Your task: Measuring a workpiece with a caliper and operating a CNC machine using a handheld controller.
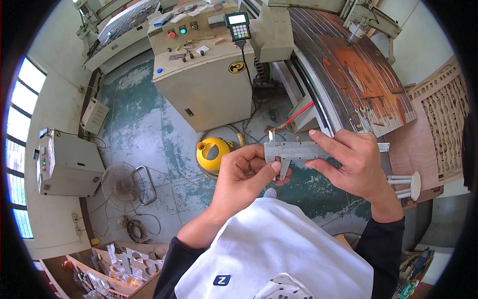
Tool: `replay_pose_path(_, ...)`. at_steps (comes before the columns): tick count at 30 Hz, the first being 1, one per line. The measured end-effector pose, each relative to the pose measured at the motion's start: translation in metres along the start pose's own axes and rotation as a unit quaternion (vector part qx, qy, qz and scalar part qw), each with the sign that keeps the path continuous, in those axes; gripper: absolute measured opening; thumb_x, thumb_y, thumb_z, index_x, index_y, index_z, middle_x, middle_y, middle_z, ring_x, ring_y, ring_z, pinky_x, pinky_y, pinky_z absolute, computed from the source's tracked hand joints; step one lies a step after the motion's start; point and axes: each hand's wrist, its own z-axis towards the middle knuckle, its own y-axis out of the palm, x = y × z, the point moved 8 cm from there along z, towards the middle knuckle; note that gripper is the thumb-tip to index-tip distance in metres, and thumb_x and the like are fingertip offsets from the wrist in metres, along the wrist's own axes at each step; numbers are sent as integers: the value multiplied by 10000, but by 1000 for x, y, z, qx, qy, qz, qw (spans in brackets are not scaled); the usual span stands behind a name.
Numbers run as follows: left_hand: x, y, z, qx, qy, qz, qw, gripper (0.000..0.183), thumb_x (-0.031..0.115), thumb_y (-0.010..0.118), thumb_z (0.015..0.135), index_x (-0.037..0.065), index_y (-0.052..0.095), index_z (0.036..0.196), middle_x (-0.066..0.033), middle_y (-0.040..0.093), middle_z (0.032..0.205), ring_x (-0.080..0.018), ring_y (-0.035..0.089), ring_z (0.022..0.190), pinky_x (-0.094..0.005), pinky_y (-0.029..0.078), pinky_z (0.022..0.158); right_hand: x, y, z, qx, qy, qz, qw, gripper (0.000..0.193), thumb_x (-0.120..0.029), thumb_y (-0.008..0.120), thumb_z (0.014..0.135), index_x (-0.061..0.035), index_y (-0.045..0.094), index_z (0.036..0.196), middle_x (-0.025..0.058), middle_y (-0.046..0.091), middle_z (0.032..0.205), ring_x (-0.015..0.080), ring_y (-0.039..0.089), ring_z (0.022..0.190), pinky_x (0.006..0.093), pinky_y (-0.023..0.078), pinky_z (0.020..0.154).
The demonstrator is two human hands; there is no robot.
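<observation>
A silver vernier caliper (298, 150) lies level in front of my chest, its jaws toward the left. My left hand (249, 172) is closed on the jaw end, the thumb pressed against the lower jaws. Whether a small piece sits between the jaws cannot be made out. My right hand (352, 158) is around the long beam, with index finger and thumb apart above and below the scale. The beam's tip (383, 147) shows beyond that hand; its other fingers are partly hidden.
Ahead stands a beige control cabinet (204, 89) with a handheld keypad (238, 27). At right is a machine bed (348, 65) with reddish-brown boards. A yellow round vacuum (215, 155), a fan (123, 187) and a white stool (406, 186) stand around me. A parts box (124, 269) is lower left.
</observation>
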Motion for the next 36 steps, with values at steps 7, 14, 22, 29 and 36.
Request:
replay_pose_path(7,1,3,-3,-4,1,-3,1000,121,2,560,904,-87,557,986,-156,667,909,-178,666,833,-285,566,738,-2,-3,-4,23,5,-10,1000,464,-313,776,661,-46,682,1030,19,476,559,156,490,447,298,395,408)
replay_pose_path(14,2,5,-4,-10,-8,16,1000,112,-6,564,898,-86,561,976,-154,664,915,-187,671,832,-284,569,726,-3,-5,-6,31,12,-12,999,448,-302,782,655,-52,688,1014,13,472,542,146,488,438,288,389,398)
replay_pose_path(22,1,6,-4,-4,-1,-4,1000,118,0,568,897,-87,556,977,-167,669,901,-193,675,812,-275,564,717,-5,-7,-6,24,11,-19,999,433,-303,776,667,-48,688,1006,13,476,542,137,482,434,277,384,391)
replay_pose_path(29,2,7,-5,-15,-7,-15,1000,111,-8,562,897,-92,548,969,-174,670,896,-189,667,822,-289,566,730,-7,-9,-8,13,35,-28,999,500,-300,796,619,-78,683,1053,16,459,568,156,459,451,300,345,430)
replay_pose_path(36,5,7,-5,-24,0,-18,1000,110,-14,556,897,-95,550,973,-163,656,913,-182,660,840,-317,577,757,-11,-11,-3,9,10,-41,999,431,-315,773,674,-57,687,1008,2,469,559,132,482,439,280,378,398)
